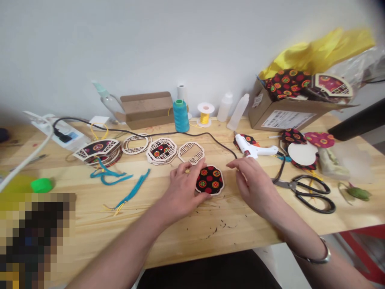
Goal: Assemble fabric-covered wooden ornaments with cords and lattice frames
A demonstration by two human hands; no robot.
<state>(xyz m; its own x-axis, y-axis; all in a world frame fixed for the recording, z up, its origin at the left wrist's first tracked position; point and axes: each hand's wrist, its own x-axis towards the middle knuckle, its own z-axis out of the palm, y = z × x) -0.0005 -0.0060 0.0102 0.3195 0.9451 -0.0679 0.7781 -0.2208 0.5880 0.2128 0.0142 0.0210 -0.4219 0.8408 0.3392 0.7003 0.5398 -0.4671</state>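
A scalloped wooden piece faced with black, red-dotted floral fabric (209,180) lies flat on the wooden table (126,237). My left hand (185,185) rests at its left side, thumb along the lower edge and fingers near the upper left, holding it. To the right of the piece, my right hand (254,182) hovers with fingers bent and slightly apart, nothing visible in them. Just beyond that hand lies a white glue gun (255,149). An openwork lattice piece (191,153) is behind my left hand, beside a stack of lattice pieces with fabric (161,150).
Black-handled scissors (313,192) lie at the right, below a cardboard box (279,114) of fabric pieces. A black cable (207,134) crosses behind the hands. Teal thread (181,116), bottles and a power strip (67,134) stand along the back. Blue tassels (132,190) lie left.
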